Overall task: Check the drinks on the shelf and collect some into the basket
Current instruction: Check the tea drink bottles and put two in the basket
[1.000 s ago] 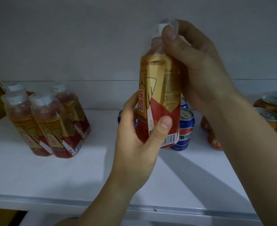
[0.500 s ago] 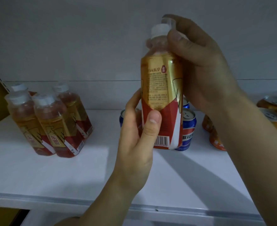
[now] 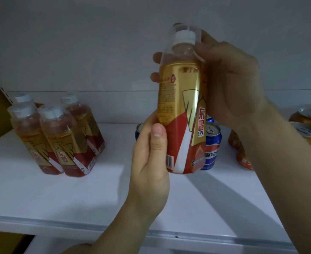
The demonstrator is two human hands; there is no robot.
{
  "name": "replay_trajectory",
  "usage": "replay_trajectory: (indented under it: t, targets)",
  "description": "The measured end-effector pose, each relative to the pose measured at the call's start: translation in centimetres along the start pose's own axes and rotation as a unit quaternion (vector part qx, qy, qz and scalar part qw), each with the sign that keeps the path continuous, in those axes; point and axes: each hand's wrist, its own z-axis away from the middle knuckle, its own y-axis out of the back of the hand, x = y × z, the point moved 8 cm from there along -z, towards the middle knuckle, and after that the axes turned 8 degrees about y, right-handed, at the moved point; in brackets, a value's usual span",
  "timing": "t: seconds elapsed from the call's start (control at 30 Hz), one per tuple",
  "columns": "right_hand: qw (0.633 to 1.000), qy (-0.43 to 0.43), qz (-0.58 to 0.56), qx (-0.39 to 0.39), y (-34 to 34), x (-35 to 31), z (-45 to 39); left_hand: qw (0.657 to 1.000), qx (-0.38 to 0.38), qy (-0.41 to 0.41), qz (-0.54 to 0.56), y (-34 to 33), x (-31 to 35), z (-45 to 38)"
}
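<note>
At centre frame, my left hand [image 3: 151, 162] grips the bottle [image 3: 182, 110] base, my right hand [image 3: 231, 85] its neck: label check underway; next, lower into the unseen basket.

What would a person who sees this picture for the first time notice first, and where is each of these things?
The eye goes first to the gold and red bottle, held upright in the middle, above the white shelf. The left hand grips its lower part and the right hand grips its neck and shoulder. Next come the matching bottles standing at the left, the blue cans behind the held bottle, and the orange cans at the right.
</note>
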Motion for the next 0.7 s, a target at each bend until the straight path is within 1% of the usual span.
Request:
replay_trajectory:
  t: [0.07,0.1,0.2,0.27,0.33,0.4,0.47,0.57,0.63,0.7]
  targets:
    - [1.000,0.006,0.015,0.002,0.2,-0.2,0.1,0.999,-0.002,0.037,0.022,0.1,-0.6,-0.1]
    - [0.999,0.015,0.028,0.011,0.3,-0.4,0.2,0.999,-0.007,0.039,0.027,0.1,-0.5,-0.1]
    - [0.996,0.036,0.073,0.037,0.6,-1.1,0.4,1.000,-0.029,-0.001,-0.006,-0.3,0.8,-0.3]
    - [0.993,0.037,0.097,0.051,0.7,-1.2,0.5,0.999,-0.022,-0.020,-0.041,-0.1,1.4,-0.6]
    - [0.990,0.032,0.127,0.061,0.7,-1.0,0.5,0.999,-0.015,-0.022,-0.045,0.2,1.4,-0.6]
    - [0.986,0.021,0.154,0.063,0.8,-0.7,0.3,1.000,-0.016,-0.009,-0.023,0.3,1.1,-0.5]
    - [0.987,0.003,0.151,0.050,1.0,-0.4,0.1,1.000,-0.011,0.014,0.016,0.7,0.7,-0.3]
    - [0.993,-0.025,0.109,0.034,1.1,0.0,0.1,0.989,-0.003,0.113,0.090,1.3,-0.5,0.0]
    - [0.993,-0.019,0.109,0.031,1.2,-0.1,0.1,0.979,-0.011,0.164,0.122,1.5,-1.1,0.0]
    - [0.993,-0.009,0.112,0.042,1.1,-0.3,0.3,0.971,-0.022,0.184,0.149,1.5,-1.4,-0.2]
